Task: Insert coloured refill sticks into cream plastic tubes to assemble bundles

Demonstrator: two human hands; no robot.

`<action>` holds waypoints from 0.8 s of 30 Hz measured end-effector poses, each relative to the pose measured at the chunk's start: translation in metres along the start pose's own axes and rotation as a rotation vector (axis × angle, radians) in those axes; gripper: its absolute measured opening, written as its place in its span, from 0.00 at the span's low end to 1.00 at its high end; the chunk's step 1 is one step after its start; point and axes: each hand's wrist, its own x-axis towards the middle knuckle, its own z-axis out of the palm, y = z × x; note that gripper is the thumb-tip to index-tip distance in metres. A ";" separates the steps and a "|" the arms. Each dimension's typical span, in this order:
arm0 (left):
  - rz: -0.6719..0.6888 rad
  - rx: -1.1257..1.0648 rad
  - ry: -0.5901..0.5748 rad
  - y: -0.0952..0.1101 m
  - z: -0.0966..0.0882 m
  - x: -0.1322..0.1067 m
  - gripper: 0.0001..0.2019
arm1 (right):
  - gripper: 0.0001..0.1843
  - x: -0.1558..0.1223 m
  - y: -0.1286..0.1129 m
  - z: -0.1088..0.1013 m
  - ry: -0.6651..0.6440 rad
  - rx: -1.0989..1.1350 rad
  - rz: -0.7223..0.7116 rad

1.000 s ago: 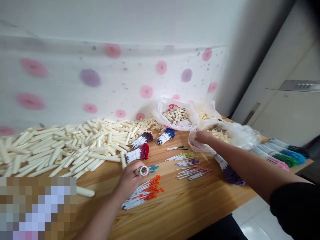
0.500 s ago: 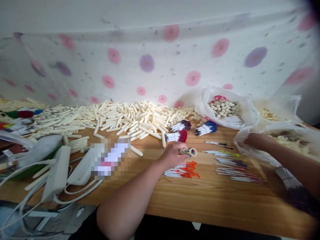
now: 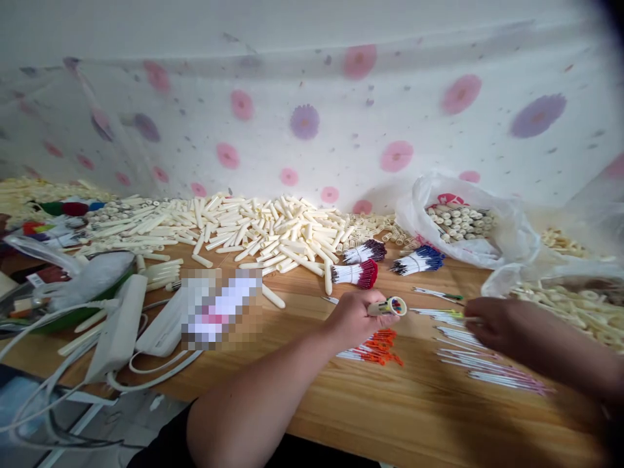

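Observation:
My left hand (image 3: 355, 318) is closed round a cream multicolour pen barrel (image 3: 392, 307), its open end facing right and several coloured refill tips showing inside. Under and in front of that hand lies a bunch of orange-tipped refills (image 3: 380, 348). My right hand (image 3: 490, 320) is pinched, with a small cream piece (image 3: 472, 319) at its fingertips, partly hidden and blurred. It hovers over sorted rows of white refills (image 3: 480, 364) with pink, purple and yellow-green ends. Two or so dark-tipped refills (image 3: 439, 294) lie just beyond.
A heap of cream pen barrels (image 3: 287, 234) spreads along the back. Banded refill bundles, red (image 3: 355, 273), dark (image 3: 365, 251) and blue (image 3: 419, 260), stand before it. Plastic bags (image 3: 507, 237) of pen parts sit at right. Power strips (image 3: 117, 328) and cables lie left.
My right hand has come out of the bag of cream parts and moved left, near the barrel. My left hand still holds the barrel; the view has shifted slightly.

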 end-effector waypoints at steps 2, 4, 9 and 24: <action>0.001 -0.017 -0.007 0.002 0.005 -0.002 0.11 | 0.08 0.009 -0.040 0.007 -0.137 -0.038 -0.105; -0.010 0.003 -0.010 0.003 0.009 -0.002 0.09 | 0.07 0.022 -0.073 0.014 -0.134 -0.041 -0.134; -0.102 0.178 0.033 0.001 0.010 0.001 0.07 | 0.09 0.041 -0.102 0.024 -0.062 0.026 -0.187; -0.309 -0.458 0.153 -0.004 0.003 0.010 0.15 | 0.06 0.041 -0.063 0.023 0.207 0.407 -0.061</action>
